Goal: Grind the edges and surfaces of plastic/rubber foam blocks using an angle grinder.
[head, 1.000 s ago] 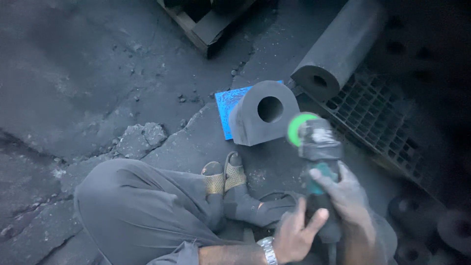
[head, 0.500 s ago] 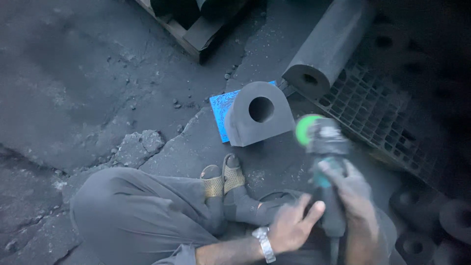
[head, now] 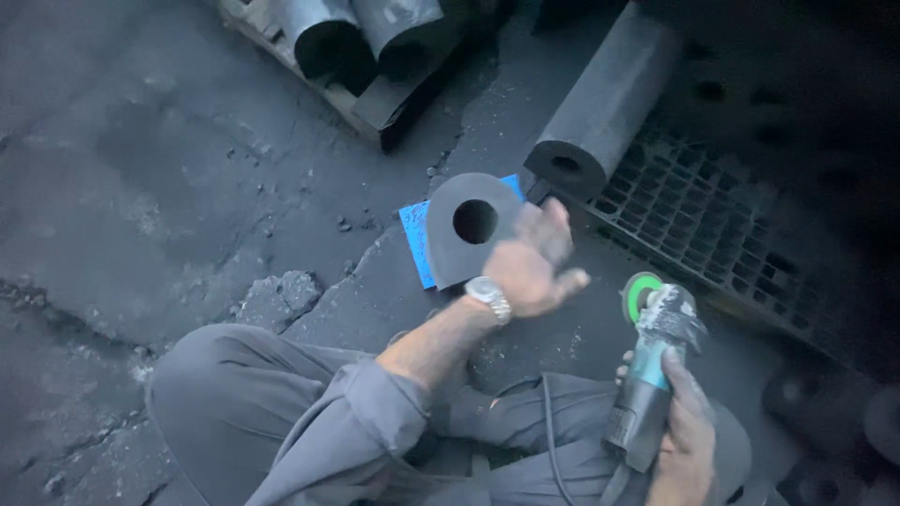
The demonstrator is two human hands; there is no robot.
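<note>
Head view, from the left: cracked dark floor (head: 141, 187), then the person's grey-trousered knee (head: 244, 394) low in the frame. Above it, at the top, a wooden pallet (head: 375, 108) carries dark tubes lying on their sides. Near the middle a dark block with a round hole (head: 469, 230) stands upright on a blue sheet (head: 413, 234), its bore facing the camera. The left hand (head: 530, 267), a wristwatch (head: 489, 295) on its wrist, reaches over the block's right edge with fingers spread wide, holding nothing; it is blurred, so whether it touches the block cannot be told. Beyond it a long dark cylinder (head: 609, 94) lies on its side across a metal grating (head: 722, 215), its long axis running from lower left to upper right, the bored end toward the block. At the lower right the right hand (head: 689, 440) is wrapped around the body of an angle grinder (head: 652, 365). The grinder's long axis runs nearly up the frame, green-rimmed disc end pointing away from the person toward the grating, with its cable (head: 548, 440) trailing over the lap.
</note>
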